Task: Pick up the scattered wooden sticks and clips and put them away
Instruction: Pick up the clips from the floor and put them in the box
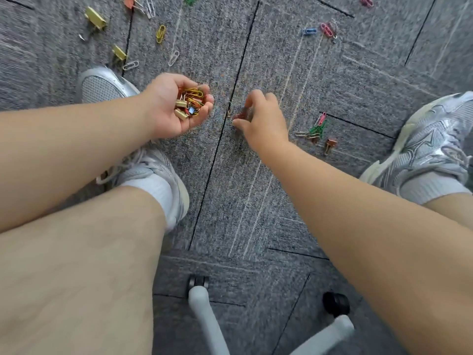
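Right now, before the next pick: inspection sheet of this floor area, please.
Surface: grey carpet tiles with dark seams.
Job's things: pile of clips in the left palm; gold binder clip, yellow paper clip, blue clip and green and pink cluster loose on the carpet; wooden sticks, nothing seen.
Clutter: nothing seen.
Hands: left hand cupped round the pile; right hand has its fingertips at a red clip, blurred, grip unclear.
Cables: nothing seen.
Surroundings: white chair base with black caster nearest the camera; left shoe and right shoe flank the work area.
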The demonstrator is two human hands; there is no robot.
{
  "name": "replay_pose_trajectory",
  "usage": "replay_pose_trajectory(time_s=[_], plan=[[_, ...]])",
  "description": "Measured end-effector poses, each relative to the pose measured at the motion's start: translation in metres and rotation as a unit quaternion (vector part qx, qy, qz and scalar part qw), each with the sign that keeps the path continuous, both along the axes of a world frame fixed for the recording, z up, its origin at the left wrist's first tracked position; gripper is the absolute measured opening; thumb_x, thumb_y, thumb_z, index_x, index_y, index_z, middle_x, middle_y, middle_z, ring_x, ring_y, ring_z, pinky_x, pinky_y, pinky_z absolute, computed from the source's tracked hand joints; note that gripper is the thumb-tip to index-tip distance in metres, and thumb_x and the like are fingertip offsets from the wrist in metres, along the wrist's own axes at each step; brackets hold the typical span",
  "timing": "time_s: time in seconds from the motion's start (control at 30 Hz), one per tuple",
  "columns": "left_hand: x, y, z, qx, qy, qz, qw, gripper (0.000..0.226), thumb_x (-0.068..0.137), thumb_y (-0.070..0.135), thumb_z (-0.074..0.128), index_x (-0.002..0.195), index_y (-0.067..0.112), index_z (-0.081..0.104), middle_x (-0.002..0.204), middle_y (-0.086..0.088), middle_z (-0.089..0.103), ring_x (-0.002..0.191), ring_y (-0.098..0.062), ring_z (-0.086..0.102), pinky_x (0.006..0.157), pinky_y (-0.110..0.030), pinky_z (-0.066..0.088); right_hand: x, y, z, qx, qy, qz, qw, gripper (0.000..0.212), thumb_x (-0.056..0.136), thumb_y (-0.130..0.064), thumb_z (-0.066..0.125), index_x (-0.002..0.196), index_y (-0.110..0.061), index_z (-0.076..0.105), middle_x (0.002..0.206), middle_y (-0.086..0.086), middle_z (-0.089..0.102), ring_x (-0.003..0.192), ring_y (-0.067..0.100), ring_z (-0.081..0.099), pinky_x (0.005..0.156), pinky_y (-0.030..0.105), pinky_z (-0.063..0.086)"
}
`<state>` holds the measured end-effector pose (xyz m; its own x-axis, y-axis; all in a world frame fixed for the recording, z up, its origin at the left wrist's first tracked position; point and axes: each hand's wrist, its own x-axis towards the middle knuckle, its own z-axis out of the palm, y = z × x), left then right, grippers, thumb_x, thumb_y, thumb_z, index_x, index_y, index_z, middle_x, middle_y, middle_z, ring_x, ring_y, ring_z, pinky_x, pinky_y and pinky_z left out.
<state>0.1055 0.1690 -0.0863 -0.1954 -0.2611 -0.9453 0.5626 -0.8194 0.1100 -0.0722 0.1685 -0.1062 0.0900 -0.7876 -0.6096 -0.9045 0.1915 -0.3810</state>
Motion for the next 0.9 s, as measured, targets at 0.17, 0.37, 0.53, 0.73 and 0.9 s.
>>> replay_pose_trajectory(time_s=[0.17, 0.37, 0.53, 0.73, 0.9], plan=[[-0.004, 0.002, 0.000, 0.000, -0.014, -0.022, 1.000, 0.024, 0.093, 0.015, 0.041, 0.077, 0.009, 0.059, 0.069, -0.007, 0.063, 0.059, -0.015, 0.061, 0.056, -0.019, 0.055, -0.002, 0.004, -0.006, -0.073, 0.039, 0.150, 0.985, 0.019, 0.094, -0.019, 0.056, 0.110, -0.013, 0.047, 0.107, 0.008, 0.047, 0.089, 0.027, 0.048, 0.058, 0.034, 0.037], [-0.011, -0.002, 0.001, 0.008, -0.026, -0.035, 0.999, 0.025, 0.094, 0.016, 0.042, 0.079, 0.008, 0.061, 0.070, -0.009, 0.065, 0.061, -0.016, 0.062, 0.058, -0.021, 0.057, -0.007, 0.000, -0.007, -0.110, 0.029, 0.225, 0.968, 0.010, 0.098, -0.014, 0.045, 0.106, -0.009, 0.049, 0.104, 0.011, 0.046, 0.078, 0.026, 0.043, 0.052, 0.031, 0.027], [-0.009, -0.004, 0.001, 0.010, -0.035, -0.020, 0.999, 0.026, 0.094, 0.015, 0.042, 0.078, 0.007, 0.061, 0.068, -0.009, 0.065, 0.060, -0.017, 0.062, 0.057, -0.021, 0.056, 0.005, 0.000, 0.002, -0.048, -0.081, 0.036, 0.995, 0.002, 0.096, -0.014, 0.048, 0.097, -0.012, 0.046, 0.094, 0.004, 0.053, 0.082, 0.022, 0.050, 0.070, 0.038, 0.044], [-0.005, -0.004, 0.000, 0.014, -0.038, -0.001, 0.999, 0.025, 0.094, 0.014, 0.041, 0.079, 0.006, 0.060, 0.069, -0.011, 0.064, 0.058, -0.018, 0.061, 0.055, -0.022, 0.057, 0.026, 0.002, 0.002, 0.022, -0.086, -0.044, 0.995, 0.022, 0.092, -0.020, 0.059, 0.110, -0.013, 0.048, 0.094, 0.006, 0.060, 0.084, 0.022, 0.056, 0.071, 0.035, 0.048], [-0.004, -0.005, 0.000, 0.016, -0.043, 0.008, 0.999, 0.027, 0.094, 0.014, 0.041, 0.077, 0.006, 0.061, 0.069, -0.011, 0.063, 0.057, -0.018, 0.061, 0.053, -0.023, 0.056, 0.036, 0.000, 0.002, 0.011, 0.012, 0.036, 0.999, 0.016, 0.095, -0.023, 0.051, 0.104, -0.009, 0.054, 0.107, 0.008, 0.056, 0.092, 0.026, 0.054, 0.067, 0.031, 0.038]])
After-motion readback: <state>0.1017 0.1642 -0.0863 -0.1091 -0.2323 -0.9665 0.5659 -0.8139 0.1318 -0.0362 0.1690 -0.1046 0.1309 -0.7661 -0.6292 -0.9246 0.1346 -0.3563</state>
